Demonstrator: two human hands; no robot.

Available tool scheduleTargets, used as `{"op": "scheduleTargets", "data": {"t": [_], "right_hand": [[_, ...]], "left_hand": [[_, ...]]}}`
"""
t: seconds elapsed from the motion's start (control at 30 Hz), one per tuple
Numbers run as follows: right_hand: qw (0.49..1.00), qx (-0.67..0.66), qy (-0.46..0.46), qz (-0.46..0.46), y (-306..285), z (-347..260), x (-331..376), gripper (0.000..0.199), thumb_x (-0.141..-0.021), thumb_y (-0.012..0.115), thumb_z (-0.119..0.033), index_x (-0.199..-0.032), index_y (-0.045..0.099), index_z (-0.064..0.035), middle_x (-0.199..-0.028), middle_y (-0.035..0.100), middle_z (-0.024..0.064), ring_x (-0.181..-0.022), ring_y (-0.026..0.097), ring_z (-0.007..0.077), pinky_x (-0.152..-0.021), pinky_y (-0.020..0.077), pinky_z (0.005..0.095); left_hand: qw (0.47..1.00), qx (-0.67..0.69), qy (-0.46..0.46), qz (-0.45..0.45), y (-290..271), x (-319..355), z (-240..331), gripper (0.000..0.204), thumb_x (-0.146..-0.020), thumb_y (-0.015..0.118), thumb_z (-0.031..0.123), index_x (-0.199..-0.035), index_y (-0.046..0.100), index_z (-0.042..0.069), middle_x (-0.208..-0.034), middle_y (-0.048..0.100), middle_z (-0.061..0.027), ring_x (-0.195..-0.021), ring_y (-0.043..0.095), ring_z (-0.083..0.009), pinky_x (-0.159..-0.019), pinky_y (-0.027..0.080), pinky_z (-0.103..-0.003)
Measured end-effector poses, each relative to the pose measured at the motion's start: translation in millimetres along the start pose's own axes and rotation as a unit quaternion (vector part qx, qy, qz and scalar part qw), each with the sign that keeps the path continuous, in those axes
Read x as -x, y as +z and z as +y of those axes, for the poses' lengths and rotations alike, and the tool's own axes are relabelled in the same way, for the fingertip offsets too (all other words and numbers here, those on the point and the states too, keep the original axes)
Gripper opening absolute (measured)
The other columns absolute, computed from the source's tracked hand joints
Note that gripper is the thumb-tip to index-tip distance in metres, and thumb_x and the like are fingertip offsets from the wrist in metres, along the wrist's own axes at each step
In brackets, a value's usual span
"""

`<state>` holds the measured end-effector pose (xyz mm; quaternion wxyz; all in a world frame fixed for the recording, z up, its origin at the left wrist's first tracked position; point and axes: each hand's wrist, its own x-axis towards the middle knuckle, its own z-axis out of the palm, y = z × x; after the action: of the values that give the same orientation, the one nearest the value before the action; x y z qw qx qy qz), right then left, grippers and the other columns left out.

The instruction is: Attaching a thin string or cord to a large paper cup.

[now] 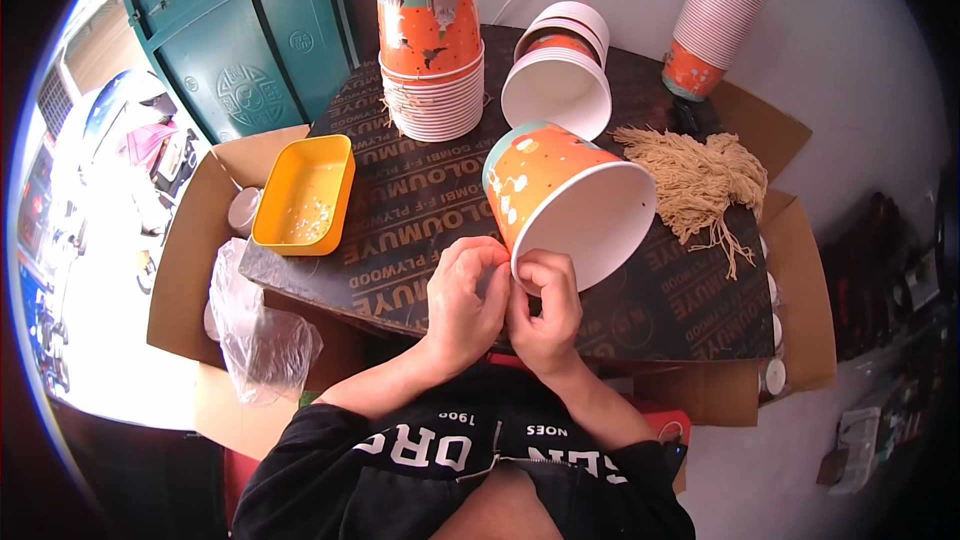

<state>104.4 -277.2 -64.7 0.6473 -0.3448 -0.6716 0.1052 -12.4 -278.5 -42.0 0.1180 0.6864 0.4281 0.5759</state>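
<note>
Across the dark tabletop (400, 180), the cup (570, 202) lies far-right of my grip, mouth tilted near-right; my right hand (546, 312), nearer, clamps its rim; my left hand (465, 298) pinches alongside, on what I can't tell.

Tilted orange bucket (535, 180); left hand (462, 292) and right hand (545, 312) meet at its rim. Nearby: upturned bucket stack (432, 50), tan strings (700, 180), yellow tray (304, 195).

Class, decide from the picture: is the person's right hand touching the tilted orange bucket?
Touching. The head view shows the right hand with its fingers hooked over the near rim of the tilted orange bucket, onto its white inside.
</note>
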Motion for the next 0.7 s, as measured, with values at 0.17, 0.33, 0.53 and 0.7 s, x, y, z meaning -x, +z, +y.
{"op": "scheduleTargets", "data": {"t": [0.17,0.33,0.53,0.7], "right_hand": [[0.998,0.055,-0.033,-0.009,0.6,-4.9,-1.8,0.027,-0.077,0.066,0.016,-0.098,0.058,0.0013,-0.098,0.062,0.0148,-0.084,0.063,0.0290,-0.070,0.0548,0.0340],[0.975,0.189,-0.112,-0.032,-16.2,-9.4,-23.6,0.021,-0.077,0.068,0.008,-0.095,0.061,-0.0004,-0.095,0.061,0.0123,-0.081,0.059,0.0321,-0.070,0.0465,0.0418],[0.956,0.227,-0.160,-0.091,-26.6,-14.3,-57.9,0.018,-0.076,0.064,-0.001,-0.093,0.063,-0.0057,-0.090,0.060,0.0068,-0.086,0.059,0.0265,-0.079,0.0430,0.0394],[0.955,0.218,-0.177,-0.095,-25.4,-10.7,-63.2,0.018,-0.080,0.063,-0.007,-0.098,0.064,-0.0069,-0.106,0.059,0.0070,-0.103,0.057,0.0263,-0.089,0.0405,0.0410]], "left_hand": [[1.000,0.003,-0.026,0.000,-1.3,1.0,-1.9,0.014,-0.080,0.067,-0.003,-0.091,0.060,0.002,-0.091,0.064,-0.0147,-0.084,0.064,-0.0319,-0.074,0.051,-0.038],[1.000,0.007,-0.003,0.001,-26.0,-18.9,-10.7,0.011,-0.078,0.064,-0.007,-0.085,0.059,0.000,-0.084,0.061,-0.0134,-0.076,0.063,-0.0281,-0.068,0.051,-0.034],[0.959,-0.260,0.009,0.108,-126.2,-63.5,-76.5,0.004,-0.082,0.063,0.000,-0.085,0.061,0.001,-0.081,0.062,-0.0139,-0.077,0.064,-0.0285,-0.072,0.050,-0.036],[0.858,-0.499,-0.121,0.002,-189.4,-92.3,-125.6,0.018,-0.089,0.052,0.013,-0.086,0.063,0.000,-0.088,0.067,-0.0222,-0.085,0.064,-0.0418,-0.075,0.050,-0.050]]}}
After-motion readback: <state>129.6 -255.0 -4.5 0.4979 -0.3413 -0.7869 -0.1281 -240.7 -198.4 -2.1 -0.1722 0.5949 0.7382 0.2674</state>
